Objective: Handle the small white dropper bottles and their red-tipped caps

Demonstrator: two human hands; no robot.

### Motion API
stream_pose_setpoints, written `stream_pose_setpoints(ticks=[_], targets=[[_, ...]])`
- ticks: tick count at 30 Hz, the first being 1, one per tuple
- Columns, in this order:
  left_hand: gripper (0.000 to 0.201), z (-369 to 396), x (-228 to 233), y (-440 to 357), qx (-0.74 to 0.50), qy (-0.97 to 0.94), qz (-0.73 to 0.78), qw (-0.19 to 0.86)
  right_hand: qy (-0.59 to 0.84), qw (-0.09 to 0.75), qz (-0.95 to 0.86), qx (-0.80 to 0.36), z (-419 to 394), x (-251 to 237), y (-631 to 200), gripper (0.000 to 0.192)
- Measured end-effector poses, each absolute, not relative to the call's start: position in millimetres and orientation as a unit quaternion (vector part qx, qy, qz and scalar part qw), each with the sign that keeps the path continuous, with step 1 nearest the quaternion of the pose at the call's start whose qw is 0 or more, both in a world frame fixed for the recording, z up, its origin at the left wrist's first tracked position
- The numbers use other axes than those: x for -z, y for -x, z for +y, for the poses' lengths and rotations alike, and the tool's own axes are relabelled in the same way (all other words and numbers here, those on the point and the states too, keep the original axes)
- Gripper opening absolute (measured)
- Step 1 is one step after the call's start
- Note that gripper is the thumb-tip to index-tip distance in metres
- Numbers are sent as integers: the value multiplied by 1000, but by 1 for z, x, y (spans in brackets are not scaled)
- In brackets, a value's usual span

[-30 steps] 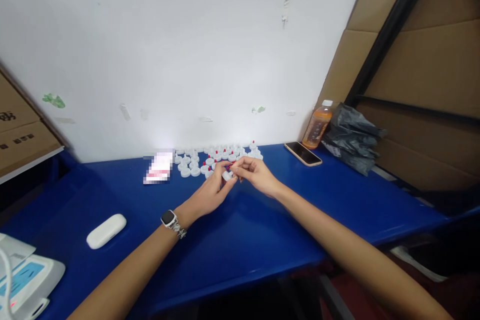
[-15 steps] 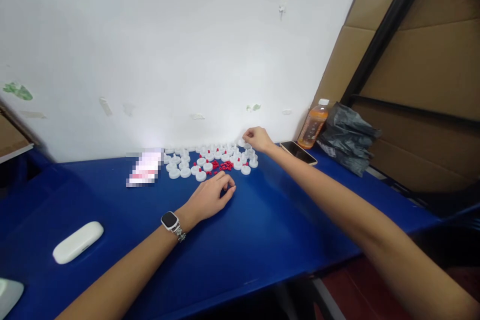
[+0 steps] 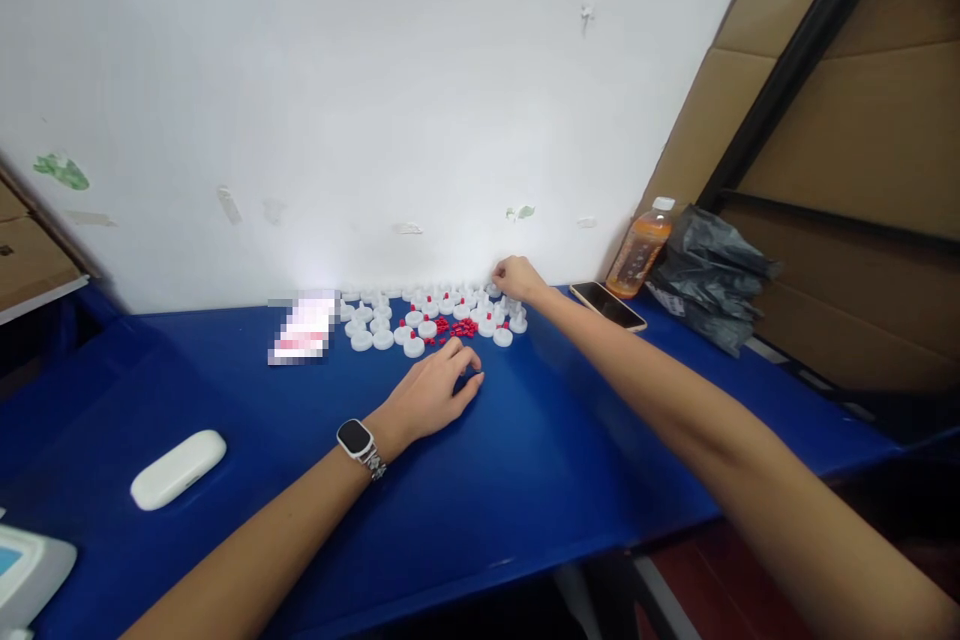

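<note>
— What is seen at the centre of the frame?

— A cluster of white caps (image 3: 427,318) is laid out on the blue table (image 3: 525,460) against the wall, with a small heap of red pieces (image 3: 463,327) among them.

— How are the hands placed?

— The left hand (image 3: 435,390) is rested on the table just below the cluster, fingers loosely curled, nothing visibly gripped. The right hand (image 3: 516,277) is stretched to the upper right edge of the cluster, fingers pinched together at a cap; whether one is actually held cannot be told.

— What else is shown?

— A white case (image 3: 178,469) is seen at lower left, a phone (image 3: 607,306), an orange bottle (image 3: 640,250) and a grey bag (image 3: 709,275) at right.
</note>
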State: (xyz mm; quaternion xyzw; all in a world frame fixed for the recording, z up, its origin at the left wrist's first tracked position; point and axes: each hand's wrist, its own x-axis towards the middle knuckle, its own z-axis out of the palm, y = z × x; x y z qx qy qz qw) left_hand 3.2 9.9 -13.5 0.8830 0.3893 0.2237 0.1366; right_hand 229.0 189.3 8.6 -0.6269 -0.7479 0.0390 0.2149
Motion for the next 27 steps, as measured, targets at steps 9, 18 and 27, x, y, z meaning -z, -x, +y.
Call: stream_pose_setpoints(ticks=[9,18,27], targets=[[17,18,14,3,-245,-858,423,156,614,205,-761,-42,175,-17,-211,24],[22,21,16,3,-259,-846,436,163,612,228,-757,-35,166,-29,-207,15],[40,15,9,4,-397,-775,478,114,479,420,-749,-180,73,-35,-193,23]])
